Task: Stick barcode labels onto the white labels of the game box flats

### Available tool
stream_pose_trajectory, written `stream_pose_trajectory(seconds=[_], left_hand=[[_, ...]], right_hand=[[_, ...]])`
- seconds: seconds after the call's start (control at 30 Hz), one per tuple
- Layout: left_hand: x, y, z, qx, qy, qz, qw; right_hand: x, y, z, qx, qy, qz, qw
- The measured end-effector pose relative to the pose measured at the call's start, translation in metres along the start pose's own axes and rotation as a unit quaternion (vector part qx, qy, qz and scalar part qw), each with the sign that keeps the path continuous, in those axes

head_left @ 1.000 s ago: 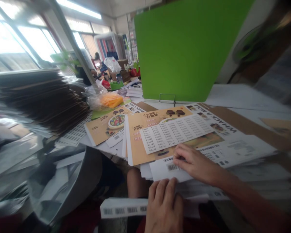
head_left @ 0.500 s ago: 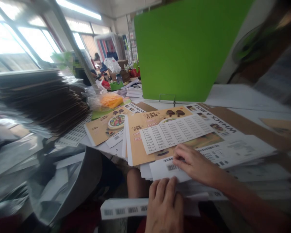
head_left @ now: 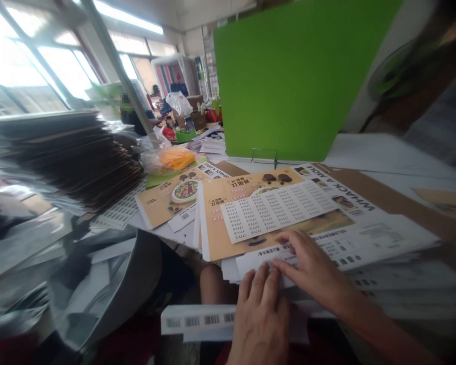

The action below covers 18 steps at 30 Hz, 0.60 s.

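One white barcoded sheet has both the left hand and the right hand on it, just in front of the orange game sheet. From where I sit, the left fingers are close together with their tips down on the paper, while the right fingers are slightly fanned and its thumb nearly meets the left fingertips. Neither hand is spread wide, but I cannot tell whether either one is really pinching the paper. A barcode strip sits in front of the orange game sheet, beside the left hand. On top of the orange game sheet lies a white label sheet printed in rows. To its left is a second orange sheet showing a round game board, and further left is a tall stack of corrugated cardboard. Behind the orange game sheet, a green board stands upright on a wire stand on the counter
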State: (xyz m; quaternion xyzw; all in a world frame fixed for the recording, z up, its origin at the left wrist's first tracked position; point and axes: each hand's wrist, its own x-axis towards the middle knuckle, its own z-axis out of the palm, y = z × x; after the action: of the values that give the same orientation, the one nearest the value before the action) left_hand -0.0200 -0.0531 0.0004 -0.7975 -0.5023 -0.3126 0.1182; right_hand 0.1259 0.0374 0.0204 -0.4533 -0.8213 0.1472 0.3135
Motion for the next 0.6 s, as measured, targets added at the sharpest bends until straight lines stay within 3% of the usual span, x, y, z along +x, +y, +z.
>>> stream_pose_trajectory(seconds=[0.17,0.3,0.4,0.5,0.6], left_hand=[[0.0,-0.005,-0.003,-0.014,0.004,-0.01,1.0],[0.0,-0.004,-0.003,0.015,-0.05,0.005,0.999],[0.003,0.001,-0.001,0.041,-0.076,0.009,0.996],[0.006,0.005,0.003,0.048,-0.096,0.016,0.994],[0.007,0.006,0.006,0.041,-0.104,0.024,0.993]], right_hand=[[-0.015,0.008,0.0,-0.039,0.026,-0.046,0.998],[-0.033,0.013,-0.005,-0.036,0.057,-0.048,0.997],[-0.049,0.011,-0.011,0.026,0.062,-0.044,0.997],[-0.062,0.014,-0.022,0.143,0.094,0.03,0.985],[-0.069,0.028,-0.035,0.216,0.173,0.138,0.951]])
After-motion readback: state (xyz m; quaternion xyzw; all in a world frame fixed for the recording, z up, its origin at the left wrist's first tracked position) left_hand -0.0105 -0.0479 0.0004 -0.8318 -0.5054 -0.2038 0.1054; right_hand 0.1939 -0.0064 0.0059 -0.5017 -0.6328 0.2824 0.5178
